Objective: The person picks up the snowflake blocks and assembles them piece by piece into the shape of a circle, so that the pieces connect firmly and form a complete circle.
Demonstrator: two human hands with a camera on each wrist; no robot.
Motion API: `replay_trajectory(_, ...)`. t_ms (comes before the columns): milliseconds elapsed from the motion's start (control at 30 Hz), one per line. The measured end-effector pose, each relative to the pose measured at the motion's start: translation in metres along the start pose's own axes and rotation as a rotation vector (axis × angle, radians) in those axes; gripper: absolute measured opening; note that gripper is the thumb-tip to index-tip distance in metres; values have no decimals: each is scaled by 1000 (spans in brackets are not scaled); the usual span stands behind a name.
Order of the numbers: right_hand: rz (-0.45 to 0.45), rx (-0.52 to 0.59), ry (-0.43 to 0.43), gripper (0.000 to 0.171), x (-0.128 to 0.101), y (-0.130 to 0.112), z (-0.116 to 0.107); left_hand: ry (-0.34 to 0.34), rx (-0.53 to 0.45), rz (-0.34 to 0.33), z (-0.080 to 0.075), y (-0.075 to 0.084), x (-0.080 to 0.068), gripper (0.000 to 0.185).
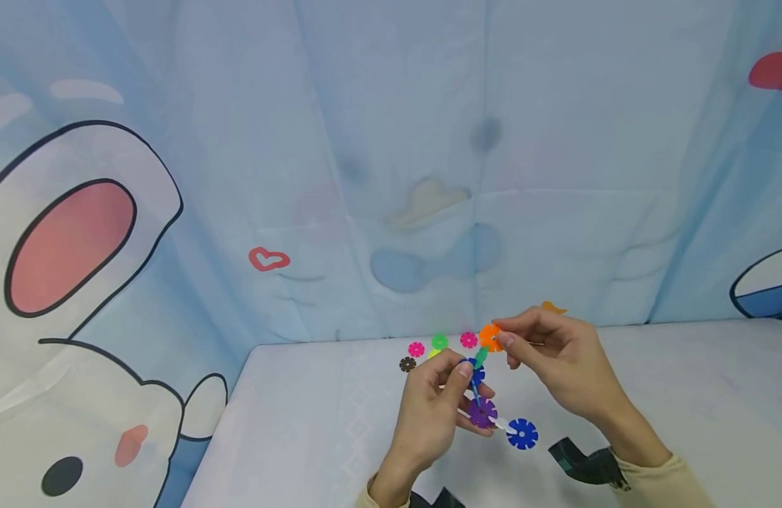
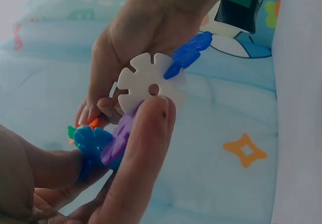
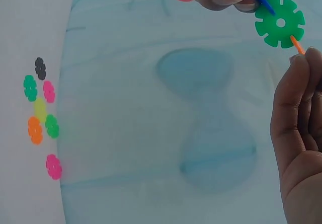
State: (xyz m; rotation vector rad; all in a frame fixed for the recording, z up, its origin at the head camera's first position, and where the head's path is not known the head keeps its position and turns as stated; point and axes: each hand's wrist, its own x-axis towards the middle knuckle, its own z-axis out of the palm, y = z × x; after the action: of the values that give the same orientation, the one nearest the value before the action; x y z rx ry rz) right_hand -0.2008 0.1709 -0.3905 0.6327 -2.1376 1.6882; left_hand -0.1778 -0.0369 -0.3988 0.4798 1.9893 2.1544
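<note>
A chain of notched plastic discs hangs between my hands. At its top, my right hand (image 1: pixel 565 367) pinches the orange disc (image 1: pixel 489 337) between thumb and fingertips. A green disc (image 3: pixel 267 28) slots into the orange one. My left hand (image 1: pixel 429 413) grips the chain by its blue discs (image 2: pixel 90 139), just below the green. Farther down come the purple disc (image 1: pixel 483 413), close by the left fingers, and a white disc (image 2: pixel 136 85), seen flat in the left wrist view. A dark blue disc (image 1: pixel 522 434) forms the lower end.
Several loose discs lie near the table's back edge, including a brown disc (image 1: pixel 407 365), a pink disc (image 1: pixel 416 349), a yellow disc (image 3: pixel 40 108) and an orange disc (image 3: pixel 35 123). Behind the white table (image 1: pixel 289 423) hangs a blue printed curtain (image 1: pixel 391 106).
</note>
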Motion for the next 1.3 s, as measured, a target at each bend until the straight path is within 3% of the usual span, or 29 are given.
replay_trajectory(133,-30,6,7,18,0,-1,6,43,26,-9,2,3,-3,24)
replay_trajectory(333,-42,-26,14,18,-2,-2,10,81,91,31,5,7,-7,30)
replay_trajectory(467,-23,-34,0,17,-1,-1,8,65,76,-15,6,8,-5,24)
replay_trajectory(667,-2,-64,-13,18,1,8,13,25,-51,-111,6,1,4,19)
replay_trajectory(867,-2,-82,-101,26,3,22,22,-17,-23,-63,-1,-7,10,27)
replay_trajectory(967,34,-109,-100,29,5,30,21,29,-6,-30,-8,-7,13,28)
replay_trajectory(1100,149,-216,-84,30,6,47,17,137,-35,-19,-25,-5,16,24)
replay_trajectory(1200,227,-318,-130,31,4,65,16,209,-107,-17,-39,-2,16,24)
replay_trajectory(1300,249,-401,-212,32,1,81,22,266,-200,-23,-51,0,17,28)
